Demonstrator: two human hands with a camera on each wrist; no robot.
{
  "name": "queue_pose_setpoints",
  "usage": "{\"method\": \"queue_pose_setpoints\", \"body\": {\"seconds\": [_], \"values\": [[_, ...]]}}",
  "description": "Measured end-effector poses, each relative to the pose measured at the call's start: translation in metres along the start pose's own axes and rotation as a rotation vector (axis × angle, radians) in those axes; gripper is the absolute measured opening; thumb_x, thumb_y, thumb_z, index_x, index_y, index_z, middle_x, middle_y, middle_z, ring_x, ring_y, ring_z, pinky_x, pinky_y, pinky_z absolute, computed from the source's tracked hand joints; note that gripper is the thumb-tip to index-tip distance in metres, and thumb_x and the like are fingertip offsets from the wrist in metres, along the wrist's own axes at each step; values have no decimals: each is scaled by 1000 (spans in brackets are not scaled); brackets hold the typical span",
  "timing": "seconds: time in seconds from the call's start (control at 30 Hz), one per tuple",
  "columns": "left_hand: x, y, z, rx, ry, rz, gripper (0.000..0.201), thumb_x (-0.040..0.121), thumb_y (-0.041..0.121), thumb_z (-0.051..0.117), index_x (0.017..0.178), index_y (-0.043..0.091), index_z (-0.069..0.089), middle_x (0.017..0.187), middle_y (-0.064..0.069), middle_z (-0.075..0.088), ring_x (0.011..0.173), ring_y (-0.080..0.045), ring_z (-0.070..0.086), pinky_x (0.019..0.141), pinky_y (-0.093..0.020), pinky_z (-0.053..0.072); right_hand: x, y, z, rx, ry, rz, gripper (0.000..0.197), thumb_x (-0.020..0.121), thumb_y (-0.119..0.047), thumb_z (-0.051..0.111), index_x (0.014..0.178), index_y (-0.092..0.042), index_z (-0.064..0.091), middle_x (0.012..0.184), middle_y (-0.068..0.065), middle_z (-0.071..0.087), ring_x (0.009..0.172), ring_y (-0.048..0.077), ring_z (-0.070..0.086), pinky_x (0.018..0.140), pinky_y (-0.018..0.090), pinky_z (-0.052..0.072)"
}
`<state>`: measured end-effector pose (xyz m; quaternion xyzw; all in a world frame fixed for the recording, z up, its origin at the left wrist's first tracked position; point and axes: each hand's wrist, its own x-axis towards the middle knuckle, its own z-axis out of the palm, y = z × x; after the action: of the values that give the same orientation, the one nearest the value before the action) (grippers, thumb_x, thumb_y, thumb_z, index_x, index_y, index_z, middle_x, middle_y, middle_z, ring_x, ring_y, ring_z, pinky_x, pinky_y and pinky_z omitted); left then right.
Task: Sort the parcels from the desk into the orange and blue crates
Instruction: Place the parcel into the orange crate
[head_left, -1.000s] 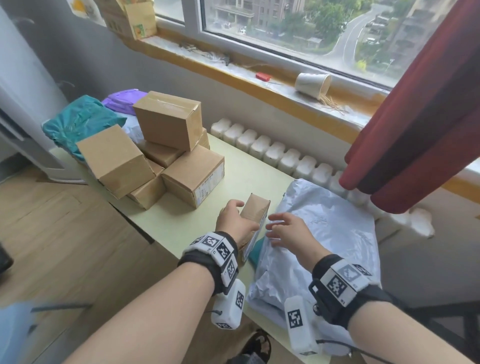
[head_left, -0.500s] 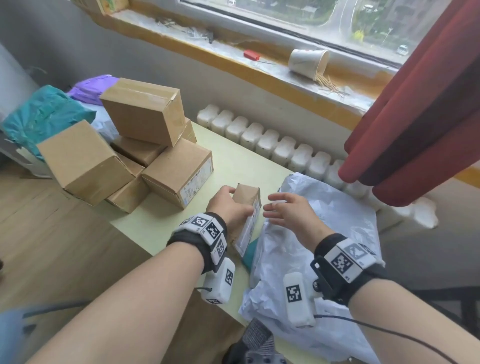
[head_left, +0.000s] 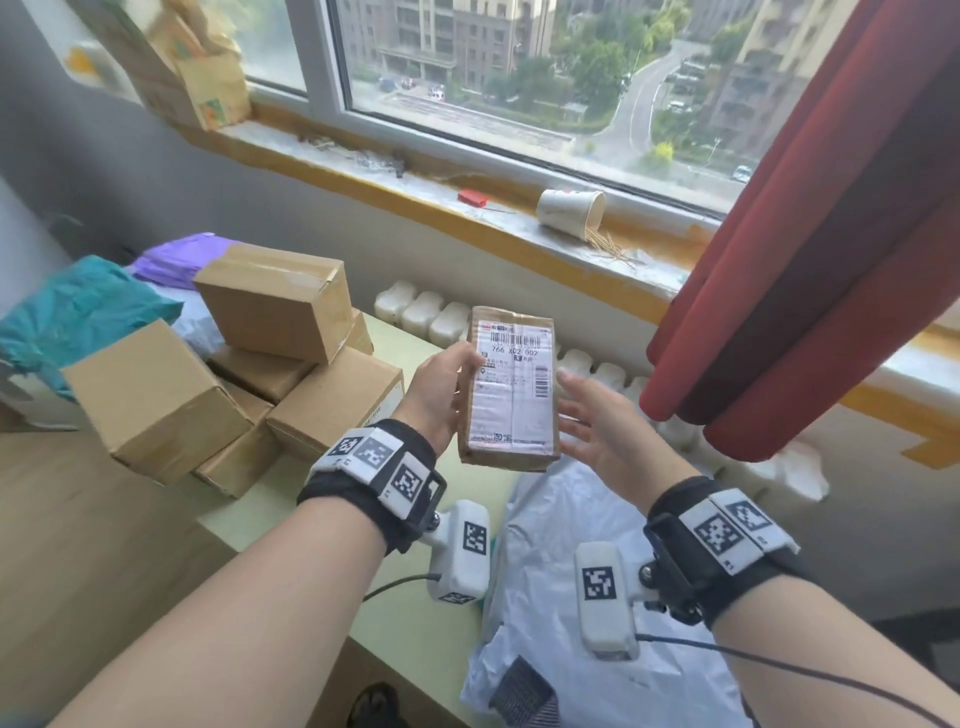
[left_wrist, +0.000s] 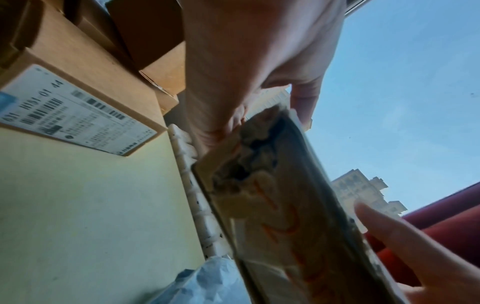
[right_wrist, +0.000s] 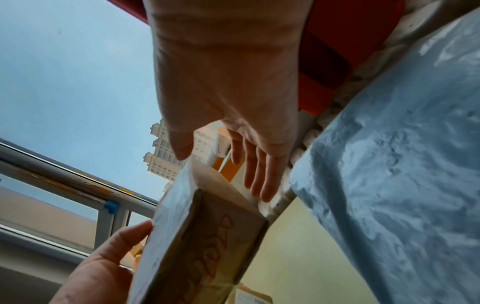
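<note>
A small flat cardboard parcel (head_left: 511, 384) with a white shipping label is lifted above the desk, label toward me. My left hand (head_left: 441, 395) grips its left edge, thumb over the front. The left wrist view shows the parcel's (left_wrist: 280, 205) torn end and orange writing, with my left hand (left_wrist: 259, 82) curled round it. My right hand (head_left: 597, 421) is open, palm toward the parcel's right side; in the right wrist view its straight fingers (right_wrist: 259, 174) lie just beside the parcel (right_wrist: 202, 242). No crates are in view.
A stack of brown boxes (head_left: 270, 364) sits on the pale green desk (head_left: 249, 519) to the left, with teal (head_left: 78, 317) and purple (head_left: 176, 254) bags behind. A large white plastic mailer (head_left: 587, 597) lies below my right hand. Red curtain (head_left: 831, 234) hangs right; a tipped cup (head_left: 569, 210) is on the sill.
My left hand has lifted the small parcel off the desk and turned its label to face me. The right hand left the white mailer and rose beside the parcel, palm open.
</note>
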<state>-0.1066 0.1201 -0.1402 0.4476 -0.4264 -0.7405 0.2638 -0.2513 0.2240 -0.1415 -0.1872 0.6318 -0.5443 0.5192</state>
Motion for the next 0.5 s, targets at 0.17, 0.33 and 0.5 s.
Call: {"method": "queue_pose_setpoints", "body": {"seconds": [0.17,0.33,0.5], "values": [[-3,3,15,9,-86,16,58,68,29,53,117,1,65,105,-18,68,96,-32,58,95,-51,44,-6,-4,-6,8,-3,-43,40,94,-19,65,131,-9,56,117,9,71,108,27,68,95,43,55],[2,-1,18,26,-121,51,26,89,18,49,107,8,64,88,-8,63,71,-18,58,58,-25,48,-8,-6,-12,61,39,-51,34,94,-12,63,127,-6,59,117,12,71,111,29,66,94,43,55],[7,-4,17,55,-151,79,18,95,21,52,102,16,68,85,-1,67,76,-15,61,65,-26,48,-9,-8,-18,84,69,-58,35,94,-9,63,128,-4,59,118,12,70,107,25,67,85,36,57]]}}
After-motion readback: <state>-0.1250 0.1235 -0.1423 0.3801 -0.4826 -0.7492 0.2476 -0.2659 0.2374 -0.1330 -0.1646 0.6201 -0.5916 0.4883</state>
